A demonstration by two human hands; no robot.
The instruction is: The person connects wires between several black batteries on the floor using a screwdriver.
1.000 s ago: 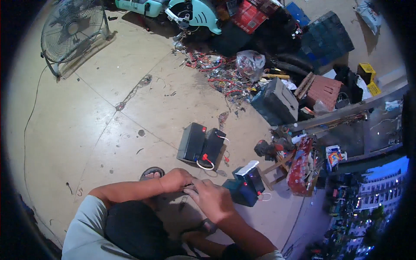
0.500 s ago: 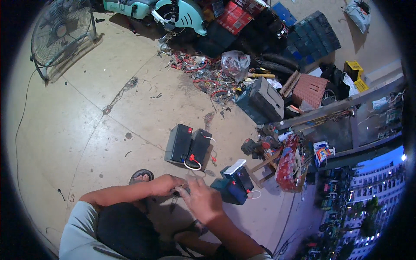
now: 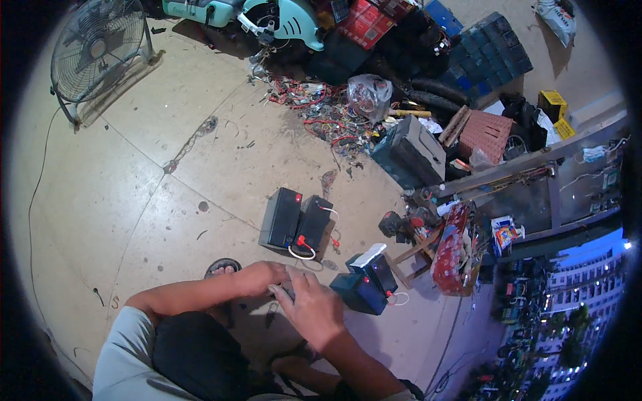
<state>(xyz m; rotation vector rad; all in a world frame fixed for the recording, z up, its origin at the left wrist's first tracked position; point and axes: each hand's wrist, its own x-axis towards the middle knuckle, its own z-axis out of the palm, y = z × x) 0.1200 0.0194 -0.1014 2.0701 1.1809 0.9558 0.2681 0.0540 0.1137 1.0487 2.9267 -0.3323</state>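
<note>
My left hand [image 3: 259, 278] and my right hand [image 3: 313, 304] meet in front of me, above the floor. The left fingers are curled and closed. My right hand is closed too, its fingers bent against the left fingertips and its thumb pointing toward the left hand. Whatever lies between the fingers is hidden. Just beyond the hands, a pair of black batteries stands on the floor: a bigger one [image 3: 281, 217] and a narrower one [image 3: 313, 226], with red terminal caps and a white wire. To the right sits another pair of dark batteries [image 3: 358, 294], a white piece on top.
A red, worn toolbox [image 3: 452, 250] and a wooden stool [image 3: 416, 257] stand right of the batteries. Farther back lie tangled wires [image 3: 321, 110], a dark case [image 3: 409, 152] and stacked batteries [image 3: 491, 60]. A floor fan [image 3: 98, 50] stands far left. My sandaled foot [image 3: 224, 269] is beside the left hand.
The view has shifted slightly, so the surroundings sit a little farther right. Both hands stay together, and the right thumb has drawn closer to the left hand.
</note>
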